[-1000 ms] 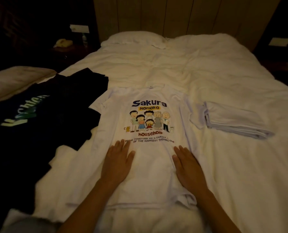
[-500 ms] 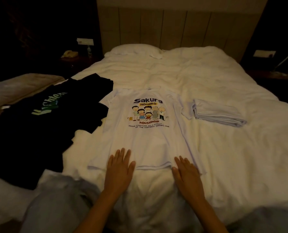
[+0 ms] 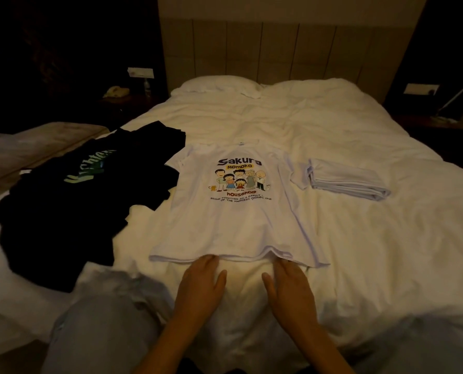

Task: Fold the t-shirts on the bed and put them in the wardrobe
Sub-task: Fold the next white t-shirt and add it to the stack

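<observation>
A white t-shirt (image 3: 233,228) with a cartoon family print lies flat, face up, in the middle of the bed. My left hand (image 3: 202,286) and my right hand (image 3: 289,288) lie flat on the sheet just below its hem, fingertips at the hem's edge, holding nothing. A black t-shirt (image 3: 71,201) with green lettering is spread loosely to the left. A folded white t-shirt (image 3: 346,179) rests to the right of the printed one.
The bed (image 3: 387,252) has a rumpled white duvet and a pillow (image 3: 217,86) at the headboard. A nightstand with a phone (image 3: 115,91) stands at the left. My knees in light trousers (image 3: 103,319) press the near edge.
Both hands have slid down off the printed shirt's lower half to the sheet below its hem. The view has pulled back from the bed.
</observation>
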{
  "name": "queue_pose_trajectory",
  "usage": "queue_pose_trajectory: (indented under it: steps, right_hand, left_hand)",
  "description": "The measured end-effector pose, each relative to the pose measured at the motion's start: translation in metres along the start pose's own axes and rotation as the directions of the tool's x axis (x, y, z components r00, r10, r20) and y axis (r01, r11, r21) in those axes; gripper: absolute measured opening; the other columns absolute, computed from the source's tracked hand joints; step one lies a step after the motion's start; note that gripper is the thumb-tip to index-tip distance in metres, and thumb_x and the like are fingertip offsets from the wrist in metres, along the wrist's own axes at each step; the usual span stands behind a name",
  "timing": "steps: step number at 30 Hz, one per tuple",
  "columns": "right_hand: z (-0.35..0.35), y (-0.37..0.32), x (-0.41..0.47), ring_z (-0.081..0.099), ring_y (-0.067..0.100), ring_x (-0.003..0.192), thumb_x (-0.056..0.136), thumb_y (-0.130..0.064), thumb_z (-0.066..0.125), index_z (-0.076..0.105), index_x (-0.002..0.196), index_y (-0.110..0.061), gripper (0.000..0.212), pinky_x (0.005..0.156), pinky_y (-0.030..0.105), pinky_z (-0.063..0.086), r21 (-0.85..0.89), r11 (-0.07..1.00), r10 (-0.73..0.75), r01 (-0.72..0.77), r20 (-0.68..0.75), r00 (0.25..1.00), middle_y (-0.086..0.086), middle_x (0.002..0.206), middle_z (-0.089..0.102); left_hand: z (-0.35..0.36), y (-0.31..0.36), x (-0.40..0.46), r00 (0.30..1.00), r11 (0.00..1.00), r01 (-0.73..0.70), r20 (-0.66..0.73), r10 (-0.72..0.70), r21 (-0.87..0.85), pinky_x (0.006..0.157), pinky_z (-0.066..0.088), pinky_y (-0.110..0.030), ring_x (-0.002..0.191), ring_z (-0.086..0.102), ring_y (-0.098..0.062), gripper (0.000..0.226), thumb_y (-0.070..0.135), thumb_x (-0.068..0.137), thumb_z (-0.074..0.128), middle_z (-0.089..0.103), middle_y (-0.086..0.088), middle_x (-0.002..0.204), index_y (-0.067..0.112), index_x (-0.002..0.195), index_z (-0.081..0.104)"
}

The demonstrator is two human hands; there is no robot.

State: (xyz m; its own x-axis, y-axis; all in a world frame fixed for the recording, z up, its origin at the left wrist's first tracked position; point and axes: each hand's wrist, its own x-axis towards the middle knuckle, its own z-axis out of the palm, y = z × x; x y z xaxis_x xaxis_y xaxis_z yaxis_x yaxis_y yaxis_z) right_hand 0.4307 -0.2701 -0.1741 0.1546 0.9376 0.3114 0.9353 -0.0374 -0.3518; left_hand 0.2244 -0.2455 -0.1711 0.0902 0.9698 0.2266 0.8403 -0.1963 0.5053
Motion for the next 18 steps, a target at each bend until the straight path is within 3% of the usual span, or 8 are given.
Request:
queue_pose_trajectory:
  steps: [6, 8, 9, 11, 12, 14, 16, 18]
  right_hand:
    - [0.000, 0.024, 0.031, 0.058, 0.032, 0.117, 0.089, -0.070, 0.029, 0.063, 0.121, -0.005, 0.081, 0.106, 0.044, 0.042, 0.203, 0.959, 0.206, -0.199, -0.013, 0.978, 0.016, 0.123, 0.065]
    - [-0.008, 0.022, 0.042, 0.058, 0.031, 0.118, 0.092, -0.065, 0.038, 0.066, 0.116, -0.003, 0.072, 0.109, 0.041, 0.037, 0.361, 0.890, 0.282, -0.278, 0.043, 0.958, 0.015, 0.120, 0.067]
    - [-0.012, 0.020, 0.047, 0.059, 0.031, 0.115, 0.095, -0.055, 0.045, 0.067, 0.111, -0.001, 0.061, 0.108, 0.040, 0.036, 0.441, 0.843, 0.319, -0.308, 0.052, 0.946, 0.015, 0.115, 0.068]
    - [-0.018, 0.015, 0.056, 0.061, 0.029, 0.105, 0.097, -0.038, 0.056, 0.067, 0.100, 0.002, 0.041, 0.103, 0.041, 0.040, 0.587, 0.737, 0.379, -0.337, 0.055, 0.924, 0.011, 0.102, 0.068]
    - [-0.020, 0.015, 0.059, 0.061, 0.025, 0.098, 0.096, -0.033, 0.059, 0.065, 0.097, 0.002, 0.036, 0.100, 0.041, 0.043, 0.639, 0.696, 0.394, -0.329, 0.045, 0.918, 0.007, 0.098, 0.067]
    - [-0.018, 0.017, 0.065, 0.061, 0.023, 0.080, 0.093, -0.028, 0.064, 0.063, 0.087, 0.004, 0.033, 0.087, 0.041, 0.049, 0.717, 0.622, 0.438, -0.315, 0.014, 0.899, 0.010, 0.084, 0.066]
    - [-0.017, 0.018, 0.072, 0.060, 0.030, 0.075, 0.091, -0.024, 0.067, 0.062, 0.084, 0.008, 0.034, 0.079, 0.040, 0.050, 0.772, 0.547, 0.501, -0.324, 0.008, 0.865, 0.016, 0.079, 0.064]
    - [-0.018, 0.017, 0.079, 0.064, 0.030, 0.090, 0.088, -0.022, 0.071, 0.068, 0.098, 0.003, 0.028, 0.089, 0.042, 0.051, 0.853, 0.405, 0.546, -0.328, 0.062, 0.835, 0.014, 0.095, 0.070]
  left_hand:
    - [0.001, -0.018, 0.021, 0.986, 0.987, 0.161, -0.043, -0.162, -0.027, 0.107, 0.039, -0.047, 0.117, 0.057, -0.038, 0.085, 0.069, 0.094, 0.022, 0.064, -0.022, 0.122, 0.000, 0.121, 0.064]
    - [-0.007, -0.016, 0.033, 0.964, 0.938, 0.245, -0.038, -0.262, -0.246, 0.104, 0.041, -0.041, 0.114, 0.059, -0.035, 0.086, 0.073, 0.094, 0.023, 0.067, -0.021, 0.116, 0.001, 0.115, 0.065]
    - [-0.013, -0.012, 0.039, 0.946, 0.871, 0.272, -0.053, -0.321, -0.408, 0.104, 0.040, -0.035, 0.115, 0.058, -0.031, 0.067, 0.062, 0.096, 0.034, 0.065, -0.017, 0.120, 0.006, 0.118, 0.064]
    - [-0.022, -0.005, 0.048, 0.897, 0.686, 0.240, -0.115, -0.428, -0.687, 0.095, 0.041, -0.025, 0.111, 0.055, -0.021, 0.025, 0.034, 0.100, 0.051, 0.063, -0.005, 0.118, 0.018, 0.116, 0.060]
    - [-0.027, -0.001, 0.052, 0.865, 0.566, 0.240, -0.092, -0.494, -0.788, 0.089, 0.042, -0.024, 0.107, 0.056, -0.021, 0.020, 0.028, 0.099, 0.054, 0.063, -0.002, 0.113, 0.018, 0.116, 0.059]
    - [-0.027, -0.008, 0.062, 0.812, 0.209, 0.210, 0.052, -0.582, -0.955, 0.086, 0.047, -0.029, 0.103, 0.060, -0.021, 0.034, 0.024, 0.097, 0.057, 0.063, -0.001, 0.114, 0.013, 0.130, 0.055]
    - [-0.024, -0.016, 0.068, 0.793, -0.128, 0.134, 0.184, -0.580, -0.983, 0.078, 0.055, -0.031, 0.103, 0.063, -0.018, 0.043, 0.016, 0.096, 0.058, 0.064, -0.002, 0.121, 0.013, 0.138, 0.049]
    - [-0.024, -0.021, 0.071, 0.790, -0.251, 0.104, 0.233, -0.568, -0.962, 0.070, 0.060, -0.028, 0.105, 0.063, -0.018, 0.046, 0.011, 0.097, 0.055, 0.061, -0.006, 0.129, 0.013, 0.142, 0.046]
